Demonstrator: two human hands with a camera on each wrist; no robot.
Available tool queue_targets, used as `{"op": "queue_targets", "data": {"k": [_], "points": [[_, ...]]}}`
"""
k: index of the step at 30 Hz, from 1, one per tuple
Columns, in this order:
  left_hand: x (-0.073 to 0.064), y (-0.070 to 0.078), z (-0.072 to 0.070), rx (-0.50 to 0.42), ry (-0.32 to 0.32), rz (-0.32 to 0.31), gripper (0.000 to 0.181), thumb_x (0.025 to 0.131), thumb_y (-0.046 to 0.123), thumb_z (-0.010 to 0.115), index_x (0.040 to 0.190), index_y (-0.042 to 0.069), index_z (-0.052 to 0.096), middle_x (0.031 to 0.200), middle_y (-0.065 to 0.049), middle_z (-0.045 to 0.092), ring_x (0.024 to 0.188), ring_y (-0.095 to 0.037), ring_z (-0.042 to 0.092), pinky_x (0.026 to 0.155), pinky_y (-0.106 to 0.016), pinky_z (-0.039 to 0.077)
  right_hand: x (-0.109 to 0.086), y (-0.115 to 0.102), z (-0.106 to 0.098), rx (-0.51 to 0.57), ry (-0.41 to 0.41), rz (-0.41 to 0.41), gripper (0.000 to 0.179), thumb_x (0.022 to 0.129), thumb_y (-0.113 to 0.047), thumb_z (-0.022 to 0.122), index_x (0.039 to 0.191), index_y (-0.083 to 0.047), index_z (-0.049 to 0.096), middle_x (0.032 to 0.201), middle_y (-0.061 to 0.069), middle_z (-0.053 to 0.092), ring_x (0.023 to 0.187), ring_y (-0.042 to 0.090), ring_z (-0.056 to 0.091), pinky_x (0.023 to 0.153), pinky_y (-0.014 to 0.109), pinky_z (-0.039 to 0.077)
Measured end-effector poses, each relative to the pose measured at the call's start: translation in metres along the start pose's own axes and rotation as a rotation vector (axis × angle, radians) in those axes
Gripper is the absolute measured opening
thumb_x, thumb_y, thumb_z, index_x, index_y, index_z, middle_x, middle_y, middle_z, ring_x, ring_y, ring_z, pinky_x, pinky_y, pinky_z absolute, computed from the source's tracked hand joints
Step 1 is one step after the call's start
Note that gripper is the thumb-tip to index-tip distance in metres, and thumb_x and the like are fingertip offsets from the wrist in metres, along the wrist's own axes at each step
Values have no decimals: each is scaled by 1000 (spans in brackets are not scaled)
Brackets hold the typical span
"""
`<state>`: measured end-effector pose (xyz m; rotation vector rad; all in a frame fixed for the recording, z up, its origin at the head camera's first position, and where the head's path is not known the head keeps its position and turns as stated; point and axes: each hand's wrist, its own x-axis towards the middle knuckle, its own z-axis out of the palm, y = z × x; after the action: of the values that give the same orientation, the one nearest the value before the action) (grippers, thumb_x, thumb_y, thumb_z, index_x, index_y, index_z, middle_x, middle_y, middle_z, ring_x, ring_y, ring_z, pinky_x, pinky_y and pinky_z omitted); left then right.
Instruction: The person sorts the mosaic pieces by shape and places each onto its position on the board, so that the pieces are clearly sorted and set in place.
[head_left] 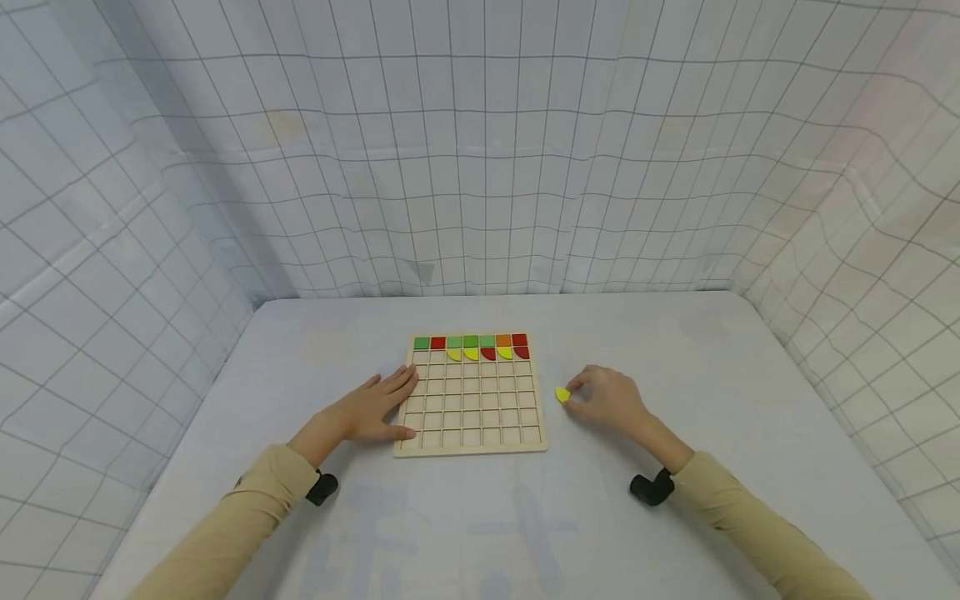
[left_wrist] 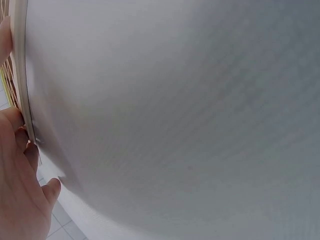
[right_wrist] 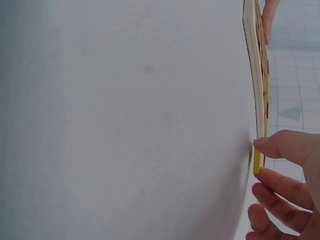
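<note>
A pale wooden grid board [head_left: 474,412] lies on the table. Square tiles in green, red and orange fill its top row, such as a red square [head_left: 438,342]. Below them, quarter-circle pieces in yellow and red, one a yellow piece [head_left: 470,354], occupy several cells toward the right. My left hand [head_left: 372,408] rests spread on the board's left edge. Just off the right edge, my right hand [head_left: 606,398] pinches a yellow quarter-circle piece [head_left: 562,394] between thumb and forefinger; the right wrist view shows this piece [right_wrist: 257,160] edge-on.
A white table [head_left: 675,350] extends around the board. White cloth with dark grid lines [head_left: 480,167] hangs behind it and on both sides. Black devices sit at both wrists, a left one [head_left: 322,488] and a right one [head_left: 651,488].
</note>
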<state>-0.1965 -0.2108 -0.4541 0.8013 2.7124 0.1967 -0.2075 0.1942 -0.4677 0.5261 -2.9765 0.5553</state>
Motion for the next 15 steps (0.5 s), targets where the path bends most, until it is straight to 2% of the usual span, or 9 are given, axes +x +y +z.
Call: {"op": "queue_targets", "data": {"k": [9,15], "points": [[-2,0,1,-1,1,5,99,87,63,56,153,2,15,161,-17,10,149,-35,13,117,-60,15,10,-11,1,20,14,-14,24,76,-30,77,93,-12,77,94,2,72,88,21,67,70,34,55],[-1,0,1,8,9,18,98,87,61,56,153,1,16,161,-18,11,149,-35,13,116,-61,16,19,-23,3,29,24,-48,26,76,-32,78,93,-13,77,91,0,71,79,15,64,60,24,49]]}}
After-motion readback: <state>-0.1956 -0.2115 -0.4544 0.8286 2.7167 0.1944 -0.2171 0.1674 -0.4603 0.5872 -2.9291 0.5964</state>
